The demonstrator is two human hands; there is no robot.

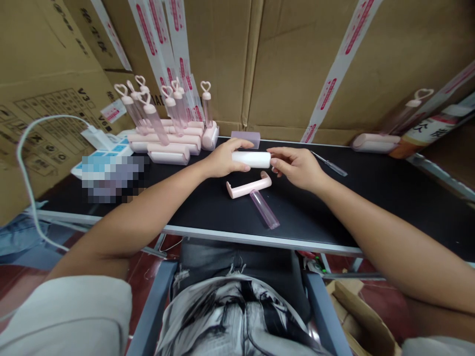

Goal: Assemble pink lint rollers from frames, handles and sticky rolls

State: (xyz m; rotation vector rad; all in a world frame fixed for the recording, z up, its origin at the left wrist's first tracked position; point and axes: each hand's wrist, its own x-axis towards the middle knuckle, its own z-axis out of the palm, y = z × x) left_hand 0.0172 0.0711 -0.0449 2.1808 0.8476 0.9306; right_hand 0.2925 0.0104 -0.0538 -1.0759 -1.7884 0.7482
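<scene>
Above the black table, my left hand [224,159] grips a white lint-roller roll [252,159] lying sideways, its fingers wrapped round the left end. The fingers of my right hand [297,165] close on the roll's right end. Just below lies a pale pink roller frame [249,188] with two upturned ends. A clear purple handle tube [265,210] rests against the frame and slants toward the table's front edge. Behind my left hand stands a small translucent purple block or box [248,138], partly covered by the fingers.
Several pink lint rollers [168,153] with heart-topped handles stand at the back left, and one more [378,142] at the right beside a bottle [426,131]. A screwdriver [332,164] lies right of my hand. A power strip [120,148] with a white cable is at left. Cardboard [297,74] walls the back.
</scene>
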